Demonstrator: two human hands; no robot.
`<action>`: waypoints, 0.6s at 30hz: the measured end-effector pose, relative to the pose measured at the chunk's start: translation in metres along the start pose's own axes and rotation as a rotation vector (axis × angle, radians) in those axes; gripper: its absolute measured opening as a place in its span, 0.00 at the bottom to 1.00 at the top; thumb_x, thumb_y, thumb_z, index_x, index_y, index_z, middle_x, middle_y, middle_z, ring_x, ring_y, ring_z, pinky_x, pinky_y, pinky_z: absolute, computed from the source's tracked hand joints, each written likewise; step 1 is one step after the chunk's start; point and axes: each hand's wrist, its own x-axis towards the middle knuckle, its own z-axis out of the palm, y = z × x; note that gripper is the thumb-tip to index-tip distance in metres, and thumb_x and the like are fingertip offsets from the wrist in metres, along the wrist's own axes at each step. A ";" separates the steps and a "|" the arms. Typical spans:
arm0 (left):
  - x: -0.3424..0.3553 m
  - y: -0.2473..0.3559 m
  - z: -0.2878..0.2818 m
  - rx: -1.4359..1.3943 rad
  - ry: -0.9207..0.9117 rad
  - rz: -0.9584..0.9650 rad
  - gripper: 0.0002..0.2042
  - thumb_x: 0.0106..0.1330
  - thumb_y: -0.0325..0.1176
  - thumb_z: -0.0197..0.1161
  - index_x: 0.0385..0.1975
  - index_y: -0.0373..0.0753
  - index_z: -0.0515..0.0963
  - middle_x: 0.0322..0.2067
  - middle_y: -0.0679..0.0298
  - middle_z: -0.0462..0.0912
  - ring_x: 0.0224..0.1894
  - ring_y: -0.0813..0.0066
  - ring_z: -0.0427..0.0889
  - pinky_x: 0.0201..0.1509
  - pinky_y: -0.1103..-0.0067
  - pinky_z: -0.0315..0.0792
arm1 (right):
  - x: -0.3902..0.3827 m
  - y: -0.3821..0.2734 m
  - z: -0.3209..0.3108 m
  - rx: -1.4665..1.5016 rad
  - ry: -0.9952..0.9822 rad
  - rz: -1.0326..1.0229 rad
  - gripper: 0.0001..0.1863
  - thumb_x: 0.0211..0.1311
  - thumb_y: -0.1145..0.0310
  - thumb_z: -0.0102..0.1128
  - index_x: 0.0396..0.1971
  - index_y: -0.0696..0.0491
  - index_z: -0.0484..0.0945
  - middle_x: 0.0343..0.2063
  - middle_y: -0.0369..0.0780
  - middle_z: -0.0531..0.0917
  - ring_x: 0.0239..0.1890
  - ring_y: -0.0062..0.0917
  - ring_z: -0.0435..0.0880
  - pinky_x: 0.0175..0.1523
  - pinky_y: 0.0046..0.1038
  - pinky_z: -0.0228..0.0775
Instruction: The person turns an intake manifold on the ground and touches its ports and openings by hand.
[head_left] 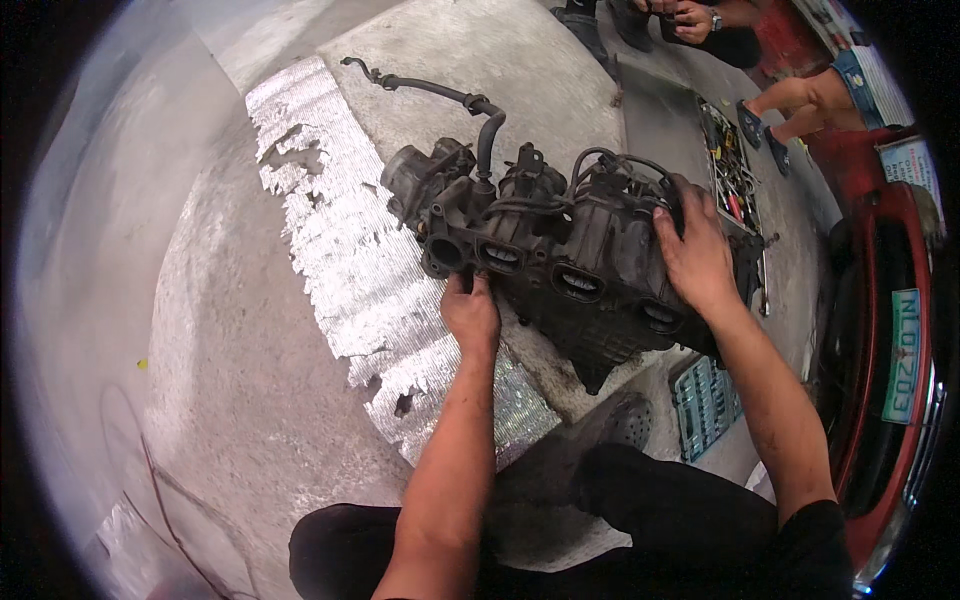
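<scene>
A dirty black engine intake manifold is held up in front of me, with the open mouths of its ports facing me. A throttle body sits at its left end, and a bent black rubber hose rises from its top and stretches to the far left. My left hand grips the manifold's lower edge below the round opening, its fingertips partly hidden underneath. At the right end my right hand is wrapped over the top, thumb on the near side. Both hands are closed on the manifold.
Torn silver foil insulation lies on a pale slab. A tool tray stands far right; a socket set case is near my knee. A red car bumper borders the right. Other people are beyond, one's hands showing.
</scene>
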 end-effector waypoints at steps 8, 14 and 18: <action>0.006 -0.004 -0.007 0.260 -0.087 -0.057 0.11 0.64 0.25 0.57 0.42 0.25 0.80 0.32 0.55 0.85 0.32 0.67 0.81 0.38 0.73 0.74 | -0.004 0.001 0.000 -0.037 0.013 0.012 0.31 0.69 0.56 0.56 0.68 0.51 0.65 0.61 0.56 0.70 0.63 0.55 0.71 0.66 0.47 0.65; -0.007 0.020 -0.003 0.138 0.033 -0.086 0.12 0.63 0.34 0.64 0.35 0.29 0.81 0.33 0.42 0.84 0.40 0.41 0.83 0.45 0.62 0.73 | -0.001 0.004 -0.001 -0.030 -0.039 0.044 0.31 0.69 0.55 0.56 0.68 0.51 0.65 0.64 0.56 0.68 0.67 0.54 0.66 0.68 0.46 0.62; -0.004 0.020 -0.008 0.505 0.087 0.057 0.15 0.63 0.37 0.65 0.42 0.31 0.80 0.36 0.43 0.85 0.42 0.39 0.82 0.46 0.60 0.75 | 0.003 -0.006 0.003 -0.307 0.134 -0.244 0.31 0.69 0.53 0.58 0.67 0.50 0.68 0.66 0.55 0.66 0.72 0.49 0.58 0.74 0.45 0.51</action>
